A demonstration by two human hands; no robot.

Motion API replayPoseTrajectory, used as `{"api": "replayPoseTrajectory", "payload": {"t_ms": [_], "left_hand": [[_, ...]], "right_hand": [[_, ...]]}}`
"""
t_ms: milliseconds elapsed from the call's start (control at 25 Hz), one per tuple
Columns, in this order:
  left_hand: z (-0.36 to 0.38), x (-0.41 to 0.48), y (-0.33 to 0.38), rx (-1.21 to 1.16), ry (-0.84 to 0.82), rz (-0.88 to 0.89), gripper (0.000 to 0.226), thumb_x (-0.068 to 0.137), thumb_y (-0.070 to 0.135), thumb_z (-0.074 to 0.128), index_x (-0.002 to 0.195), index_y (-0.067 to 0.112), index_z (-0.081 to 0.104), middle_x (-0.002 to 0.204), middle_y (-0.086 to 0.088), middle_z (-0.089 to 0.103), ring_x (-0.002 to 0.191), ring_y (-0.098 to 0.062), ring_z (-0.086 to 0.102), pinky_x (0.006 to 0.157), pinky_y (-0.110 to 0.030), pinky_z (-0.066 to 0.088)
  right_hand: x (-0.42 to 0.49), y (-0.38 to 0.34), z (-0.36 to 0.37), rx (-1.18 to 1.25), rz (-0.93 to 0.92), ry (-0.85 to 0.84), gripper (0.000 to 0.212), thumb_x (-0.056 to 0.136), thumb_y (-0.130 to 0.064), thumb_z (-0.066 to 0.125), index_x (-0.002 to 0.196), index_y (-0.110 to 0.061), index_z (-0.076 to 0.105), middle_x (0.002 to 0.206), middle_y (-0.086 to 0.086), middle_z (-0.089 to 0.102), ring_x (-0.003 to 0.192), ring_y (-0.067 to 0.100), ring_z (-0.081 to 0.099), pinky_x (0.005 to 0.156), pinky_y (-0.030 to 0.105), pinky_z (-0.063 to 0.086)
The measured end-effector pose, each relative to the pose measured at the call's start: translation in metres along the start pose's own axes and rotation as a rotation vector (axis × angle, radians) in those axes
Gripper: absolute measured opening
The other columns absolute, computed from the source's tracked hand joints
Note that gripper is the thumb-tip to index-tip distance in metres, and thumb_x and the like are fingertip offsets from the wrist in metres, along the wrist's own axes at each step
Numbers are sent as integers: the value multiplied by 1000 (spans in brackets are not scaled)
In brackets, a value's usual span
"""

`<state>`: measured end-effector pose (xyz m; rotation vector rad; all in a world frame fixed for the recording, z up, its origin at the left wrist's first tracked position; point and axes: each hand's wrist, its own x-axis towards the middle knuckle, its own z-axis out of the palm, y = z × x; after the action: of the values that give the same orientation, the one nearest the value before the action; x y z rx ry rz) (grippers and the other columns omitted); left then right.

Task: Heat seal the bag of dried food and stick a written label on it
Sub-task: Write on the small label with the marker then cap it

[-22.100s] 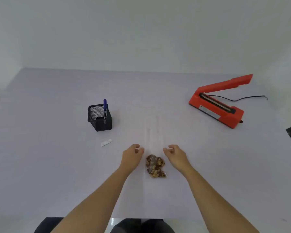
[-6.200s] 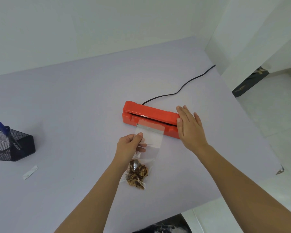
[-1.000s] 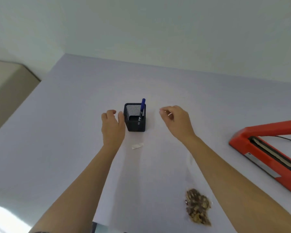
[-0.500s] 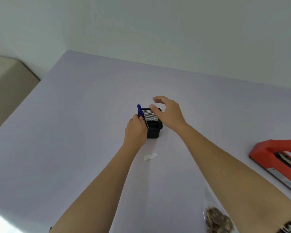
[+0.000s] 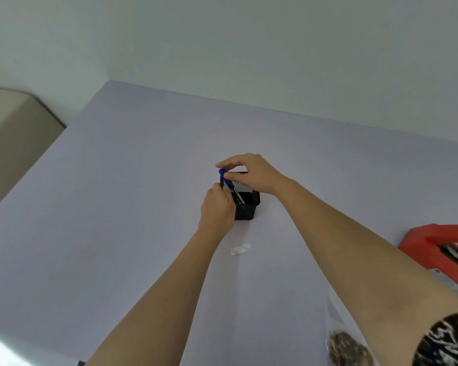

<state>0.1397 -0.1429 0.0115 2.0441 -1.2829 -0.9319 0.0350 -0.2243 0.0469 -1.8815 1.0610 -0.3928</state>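
label-writing step in hand: left hand (image 5: pixel 217 207) grips the black mesh holder (image 5: pixel 246 204), right hand (image 5: pixel 251 173) pinches the blue pen (image 5: pixel 224 177) cap; bag of dried food (image 5: pixel 348 347) lies near-right, blank label (image 5: pixel 240 250) between; next, lift pen clear.

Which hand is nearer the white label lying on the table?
Left. The left hand grips the mesh pen holder just beyond the label; the right hand pinches the pen farther back.

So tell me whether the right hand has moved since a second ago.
Yes. The right hand has gone left over the black mesh holder; its fingers now pinch the blue pen.
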Motion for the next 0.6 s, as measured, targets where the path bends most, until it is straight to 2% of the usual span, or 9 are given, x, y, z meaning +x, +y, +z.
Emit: {"api": "replayPoseTrajectory", "payload": {"t_ms": [160, 280, 360, 400, 480, 520, 600], "left_hand": [[1, -2, 1, 21, 3, 5, 26, 101, 25, 27, 100, 6, 46, 96, -10, 52, 82, -22, 51, 60, -28, 42], [-3, -5, 5, 100, 22, 38, 26, 100, 21, 32, 101, 2, 49, 96, -13, 52, 81, -22, 48, 63, -30, 38], [-8, -9, 6, 106, 60, 93, 20, 95, 18, 49, 104, 1, 51, 99, -15, 51, 82, -26, 49, 61, -31, 42], [-14, -10, 5, 132, 116, 154, 29, 92, 21, 55, 113, 2, 50, 106, -17, 50, 86, -31, 52, 63, -34, 45], [-31, -16, 16, 70, 130, 159, 47, 97, 32, 44, 136, 8, 36, 128, -14, 40, 100, -32, 53, 76, -34, 44], [-37, -21, 22, 21, 111, 203, 49, 98, 35, 37, 140, 11, 33, 131, -9, 37, 103, -27, 52, 79, -31, 42], [-43, -37, 37, 24, 9, 349, 45, 98, 37, 36, 136, 14, 42, 123, 0, 44, 100, -17, 52, 81, -26, 43]], "right_hand": [[-10, 1, -4, 39, -10, 115, 28, 89, -14, 58, 116, -21, 62, 108, -8, 62, 106, 5, 54, 89, 11, 34], [-20, -4, -17, 141, -16, 270, 25, 90, -10, 56, 111, -20, 63, 108, -2, 60, 92, 7, 62, 87, 19, 46], [-30, -9, -31, 206, -33, 431, 24, 90, -9, 56, 108, -23, 63, 106, 1, 62, 84, 8, 65, 87, 26, 50], [-36, -14, -39, 267, -38, 511, 23, 90, -9, 55, 107, -23, 62, 104, 3, 62, 84, 9, 65, 87, 29, 52], [-50, -23, -52, 461, -41, 624, 21, 92, -7, 53, 107, -19, 61, 93, 3, 63, 81, 9, 65, 83, 27, 54], [-56, -27, -56, 549, -44, 654, 20, 93, -6, 51, 108, -16, 61, 87, 1, 63, 77, 6, 64, 80, 24, 54], [-67, -36, -58, 644, -53, 687, 19, 93, -6, 50, 108, -14, 60, 82, -2, 62, 73, 3, 64, 77, 20, 54]]}}
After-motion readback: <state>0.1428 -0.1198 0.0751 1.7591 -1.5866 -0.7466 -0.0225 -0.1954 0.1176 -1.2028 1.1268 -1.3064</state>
